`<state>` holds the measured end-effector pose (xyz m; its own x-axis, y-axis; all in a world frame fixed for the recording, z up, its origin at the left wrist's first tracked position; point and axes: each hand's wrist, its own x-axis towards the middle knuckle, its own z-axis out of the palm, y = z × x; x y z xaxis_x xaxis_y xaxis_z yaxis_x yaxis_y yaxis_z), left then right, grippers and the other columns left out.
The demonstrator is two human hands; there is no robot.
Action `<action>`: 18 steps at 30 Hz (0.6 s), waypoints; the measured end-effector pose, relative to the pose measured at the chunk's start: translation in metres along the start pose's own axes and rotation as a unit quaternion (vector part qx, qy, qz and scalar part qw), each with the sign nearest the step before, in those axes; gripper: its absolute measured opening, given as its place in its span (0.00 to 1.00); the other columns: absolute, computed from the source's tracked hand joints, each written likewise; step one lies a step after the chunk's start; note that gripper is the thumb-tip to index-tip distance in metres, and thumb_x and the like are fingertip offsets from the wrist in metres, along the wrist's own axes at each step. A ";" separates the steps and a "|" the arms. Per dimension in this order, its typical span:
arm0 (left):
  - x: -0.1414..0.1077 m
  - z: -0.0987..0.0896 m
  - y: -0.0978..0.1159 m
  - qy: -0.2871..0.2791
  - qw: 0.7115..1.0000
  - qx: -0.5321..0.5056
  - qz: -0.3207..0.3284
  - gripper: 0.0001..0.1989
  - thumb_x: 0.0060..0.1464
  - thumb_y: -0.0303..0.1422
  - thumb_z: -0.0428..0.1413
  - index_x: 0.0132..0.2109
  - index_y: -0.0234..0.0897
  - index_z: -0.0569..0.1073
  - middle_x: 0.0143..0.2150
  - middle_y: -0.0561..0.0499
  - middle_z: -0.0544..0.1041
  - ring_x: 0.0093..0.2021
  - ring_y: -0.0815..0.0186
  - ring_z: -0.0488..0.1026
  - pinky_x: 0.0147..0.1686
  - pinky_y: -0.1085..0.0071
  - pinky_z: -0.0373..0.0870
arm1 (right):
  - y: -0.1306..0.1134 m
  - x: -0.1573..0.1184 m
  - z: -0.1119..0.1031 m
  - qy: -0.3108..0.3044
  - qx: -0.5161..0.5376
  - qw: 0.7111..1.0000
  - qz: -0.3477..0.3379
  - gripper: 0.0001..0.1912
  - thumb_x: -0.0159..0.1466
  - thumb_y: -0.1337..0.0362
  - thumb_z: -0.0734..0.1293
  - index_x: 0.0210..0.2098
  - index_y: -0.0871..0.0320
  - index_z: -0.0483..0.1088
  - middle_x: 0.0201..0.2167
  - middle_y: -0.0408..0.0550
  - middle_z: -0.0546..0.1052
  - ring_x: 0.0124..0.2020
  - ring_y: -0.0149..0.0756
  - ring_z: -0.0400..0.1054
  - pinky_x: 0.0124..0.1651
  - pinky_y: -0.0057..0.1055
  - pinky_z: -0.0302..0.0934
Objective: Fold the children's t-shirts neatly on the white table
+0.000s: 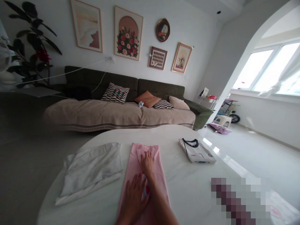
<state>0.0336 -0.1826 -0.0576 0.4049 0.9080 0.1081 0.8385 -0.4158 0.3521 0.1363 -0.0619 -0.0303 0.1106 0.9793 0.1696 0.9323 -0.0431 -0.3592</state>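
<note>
A pink garment (161, 184) lies in a long narrow strip on the white marble-look table (182, 193), reaching from its near edge toward the middle. My left hand (134, 193) rests on the lower part with the fingers spread. Farther up, my right hand (148, 163) presses flat on the pink cloth, its fingers apart, near a folded-over flap. Between the hands shows part of a red and blue print. Neither hand grips anything. To the left lies a light grey garment (93, 168), loosely folded. A folded white shirt (198, 151) with a dark collar sits at the right.
Behind the table stands a dark green sofa (100, 78) with a beige cover (117, 115) and several cushions. A pixelated patch (241, 200) hides the lower right. A white stool (222, 120) and pink item (220, 128) are on the floor at the right.
</note>
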 end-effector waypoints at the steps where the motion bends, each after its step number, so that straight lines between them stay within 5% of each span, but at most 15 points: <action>1: 0.000 -0.002 0.002 0.000 1.000 0.000 -0.002 0.29 0.56 0.39 0.45 0.63 0.47 0.49 0.66 0.51 0.45 0.65 0.53 0.40 0.60 0.45 0.41 | 0.003 0.007 -0.002 0.002 -0.006 1.000 0.008 0.26 0.66 0.61 0.48 0.59 0.67 0.53 0.61 0.59 0.56 0.63 0.42 0.43 0.61 0.42 0.41; 5: 0.000 -0.009 0.007 -0.014 1.000 -0.002 -0.010 0.28 0.56 0.40 0.44 0.63 0.49 0.48 0.66 0.52 0.45 0.65 0.53 0.40 0.59 0.45 0.41 | 0.026 0.032 -0.010 0.003 -0.025 0.999 0.042 0.26 0.66 0.63 0.48 0.61 0.67 0.48 0.64 0.60 0.48 0.65 0.41 0.37 0.60 0.41 0.41; 10: 0.001 -0.010 0.006 -0.029 0.999 0.002 -0.014 0.28 0.56 0.41 0.44 0.63 0.51 0.47 0.66 0.51 0.45 0.65 0.52 0.40 0.59 0.44 0.42 | 0.054 0.043 -0.014 -0.020 -0.047 0.995 0.083 0.31 0.62 0.48 0.53 0.61 0.55 0.51 0.64 0.59 0.48 0.64 0.54 0.38 0.56 0.55 0.41; 18: 0.004 0.003 -0.002 -0.028 1.000 -0.006 0.000 0.30 0.56 0.43 0.45 0.63 0.52 0.44 0.66 0.49 0.45 0.65 0.49 0.41 0.58 0.42 0.42 | 0.027 0.043 0.009 -0.004 -0.070 0.996 0.054 0.34 0.63 0.47 0.50 0.63 0.59 0.45 0.64 0.61 0.43 0.65 0.50 0.32 0.59 0.56 0.28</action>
<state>0.0349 -0.1785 -0.0604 0.4252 0.9033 0.0563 0.8340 -0.4152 0.3633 0.1628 -0.0193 -0.0407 0.2113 0.9688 0.1295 0.9538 -0.1754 -0.2441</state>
